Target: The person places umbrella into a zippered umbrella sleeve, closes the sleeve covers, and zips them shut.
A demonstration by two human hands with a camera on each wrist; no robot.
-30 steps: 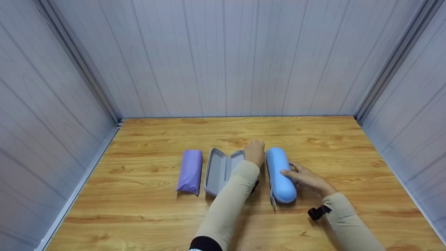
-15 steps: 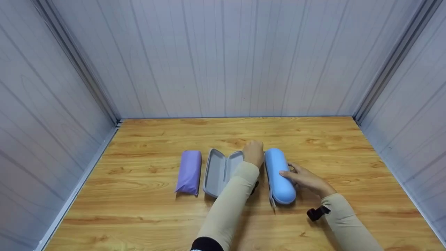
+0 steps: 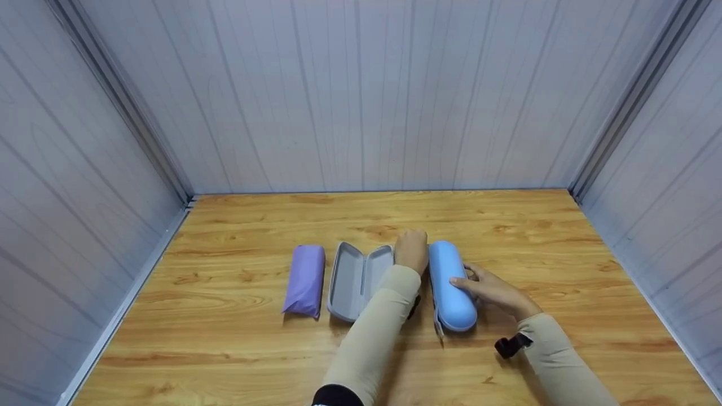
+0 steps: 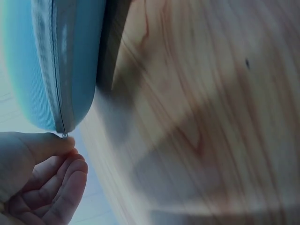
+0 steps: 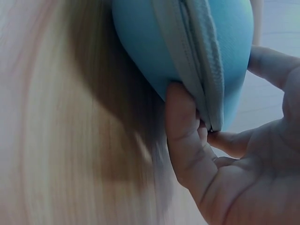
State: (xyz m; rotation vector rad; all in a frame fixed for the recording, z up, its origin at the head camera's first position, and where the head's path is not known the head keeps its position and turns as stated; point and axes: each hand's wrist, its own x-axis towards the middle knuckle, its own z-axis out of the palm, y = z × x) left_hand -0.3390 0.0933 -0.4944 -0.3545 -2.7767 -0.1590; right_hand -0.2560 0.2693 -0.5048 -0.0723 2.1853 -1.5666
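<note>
A light-blue hard zip case lies lengthwise on the table, its rounded lid up and a grey zip band running round its side. At its far end is my left hand; in the left wrist view its thumb and forefinger pinch the small zipper pull. My right hand grips the case from the right, thumb over the lid and fingers low on the side. In the right wrist view, fingertips press beside the grey zip band. My left forearm crosses in front of the case lying to the left.
Left of the blue case, a grey hard case lies unfolded, its right half partly hidden by my left sleeve. Further left is a purple wrapped packet. Pale panel walls bound the wooden table at the back and sides.
</note>
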